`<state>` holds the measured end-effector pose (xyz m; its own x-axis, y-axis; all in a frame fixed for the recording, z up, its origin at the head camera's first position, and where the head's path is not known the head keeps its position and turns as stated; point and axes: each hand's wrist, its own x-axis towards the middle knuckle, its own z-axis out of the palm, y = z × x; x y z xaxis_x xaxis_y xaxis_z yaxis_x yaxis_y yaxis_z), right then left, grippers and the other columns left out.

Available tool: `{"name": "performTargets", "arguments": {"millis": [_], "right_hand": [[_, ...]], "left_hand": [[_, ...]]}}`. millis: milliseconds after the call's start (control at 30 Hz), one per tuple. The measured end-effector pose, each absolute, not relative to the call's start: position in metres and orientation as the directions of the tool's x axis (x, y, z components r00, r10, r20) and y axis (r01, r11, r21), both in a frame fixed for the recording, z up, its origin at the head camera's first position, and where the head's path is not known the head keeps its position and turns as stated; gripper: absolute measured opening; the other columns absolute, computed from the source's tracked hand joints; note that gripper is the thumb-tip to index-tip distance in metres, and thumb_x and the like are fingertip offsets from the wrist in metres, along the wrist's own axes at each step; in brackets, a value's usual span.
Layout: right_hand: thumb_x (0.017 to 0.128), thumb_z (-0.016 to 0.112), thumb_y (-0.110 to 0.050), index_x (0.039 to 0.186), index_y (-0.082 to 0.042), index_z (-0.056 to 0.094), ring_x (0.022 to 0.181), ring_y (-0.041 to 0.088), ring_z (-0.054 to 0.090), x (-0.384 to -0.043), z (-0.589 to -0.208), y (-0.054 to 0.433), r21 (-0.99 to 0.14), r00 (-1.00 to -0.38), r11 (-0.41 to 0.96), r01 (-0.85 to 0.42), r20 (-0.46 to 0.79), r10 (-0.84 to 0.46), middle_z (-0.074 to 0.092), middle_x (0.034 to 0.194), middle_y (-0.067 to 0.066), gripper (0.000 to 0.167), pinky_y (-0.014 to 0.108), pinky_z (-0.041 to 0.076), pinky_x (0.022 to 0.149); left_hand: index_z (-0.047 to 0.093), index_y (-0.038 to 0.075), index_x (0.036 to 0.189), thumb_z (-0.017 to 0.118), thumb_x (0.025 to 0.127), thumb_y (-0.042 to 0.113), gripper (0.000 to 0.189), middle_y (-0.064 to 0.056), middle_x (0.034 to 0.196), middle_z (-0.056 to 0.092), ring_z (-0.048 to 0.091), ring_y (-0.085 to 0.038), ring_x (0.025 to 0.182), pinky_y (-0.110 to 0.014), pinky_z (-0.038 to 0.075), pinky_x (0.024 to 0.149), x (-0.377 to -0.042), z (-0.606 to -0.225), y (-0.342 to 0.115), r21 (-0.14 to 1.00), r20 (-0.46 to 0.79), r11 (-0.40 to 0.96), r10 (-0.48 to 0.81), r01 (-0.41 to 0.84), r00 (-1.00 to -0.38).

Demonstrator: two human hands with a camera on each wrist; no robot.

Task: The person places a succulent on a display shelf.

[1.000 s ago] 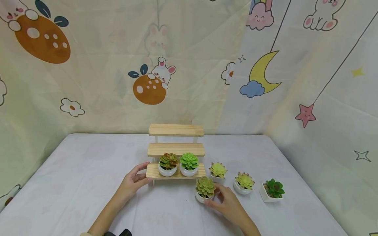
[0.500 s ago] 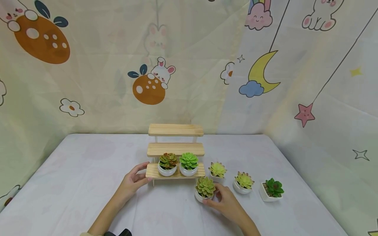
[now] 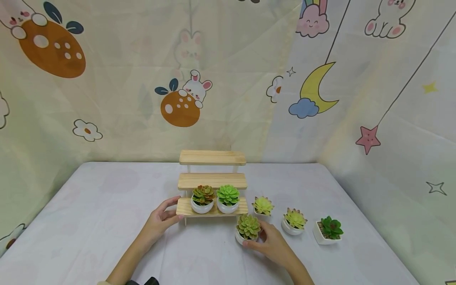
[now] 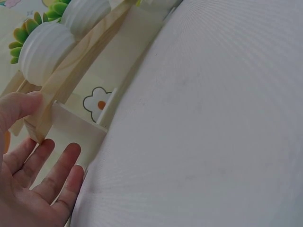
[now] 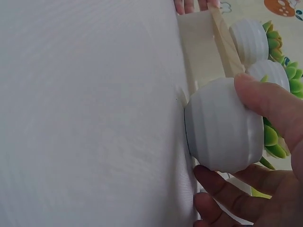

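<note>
My left hand pinches the left end of the lowest plank of a three-tier wooden plant stand, thumb and fingers at its edges. Two potted succulents stand on that plank: a reddish-green one and a bright green one, both in round white pots. In front of the stand's right corner, my right hand holds a yellow-green potted succulent by its pot. The right wrist view shows the ribbed white pot between thumb and fingers, its base right at the tablecloth.
Right of the stand are a yellow-green succulent, another with reddish tips, and a dark green one in a square white pot. The stand's middle plank and top plank rise behind. A printed curtain backs the white-covered table.
The right thumb has shifted slightly left around the front of the pot. Hands, pots and stand otherwise keep their places.
</note>
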<state>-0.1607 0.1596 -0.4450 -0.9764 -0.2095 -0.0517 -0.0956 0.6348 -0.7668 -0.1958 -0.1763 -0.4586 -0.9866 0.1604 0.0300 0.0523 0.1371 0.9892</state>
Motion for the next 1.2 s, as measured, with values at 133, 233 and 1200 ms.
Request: {"name": "performTargets", "arguments": {"millis": [133, 233, 1200], "right_hand": [[0.074, 0.077, -0.038, 0.127, -0.002, 0.051, 0.077, 0.015, 0.043, -0.160, -0.445, 0.160, -0.768, -0.977, 0.630, -0.114, -0.028, -0.210, 0.050, 0.084, 0.001, 0.069, 0.022, 0.037, 0.062], [0.073, 0.077, -0.037, 0.127, -0.003, 0.052, 0.077, 0.014, 0.045, -0.159, -0.443, 0.161, -0.762, -0.980, 0.637, -0.119, -0.013, -0.200, 0.053, 0.086, 0.000, 0.069, 0.021, 0.038, 0.062], [0.073, 0.076, -0.042, 0.113, -0.012, 0.056, 0.087, 0.020, 0.053, -0.163, -0.365, 0.155, -0.721, -0.985, 0.677, -0.147, 0.044, -0.167, 0.059, 0.095, 0.003, 0.054, 0.030, 0.043, 0.070]], "left_hand": [[0.040, 0.010, 0.138, 0.068, 0.084, 0.016, 0.061, -0.018, 0.136, 0.046, 0.060, -0.010, 0.103, -0.020, 0.046, 0.083, -0.195, -0.459, -0.176, 0.990, 0.027, 0.131, 0.165, 0.049, -0.986], [0.040, 0.011, 0.138, 0.068, 0.085, 0.017, 0.060, -0.019, 0.132, 0.050, 0.060, -0.013, 0.105, -0.021, 0.046, 0.085, -0.194, -0.458, -0.177, 0.990, 0.027, 0.129, 0.174, 0.050, -0.984], [0.041, 0.012, 0.137, 0.068, 0.084, 0.016, 0.060, -0.019, 0.128, 0.053, 0.060, -0.013, 0.104, -0.021, 0.046, 0.084, -0.196, -0.461, -0.177, 0.991, 0.029, 0.122, 0.172, 0.051, -0.985]]}}
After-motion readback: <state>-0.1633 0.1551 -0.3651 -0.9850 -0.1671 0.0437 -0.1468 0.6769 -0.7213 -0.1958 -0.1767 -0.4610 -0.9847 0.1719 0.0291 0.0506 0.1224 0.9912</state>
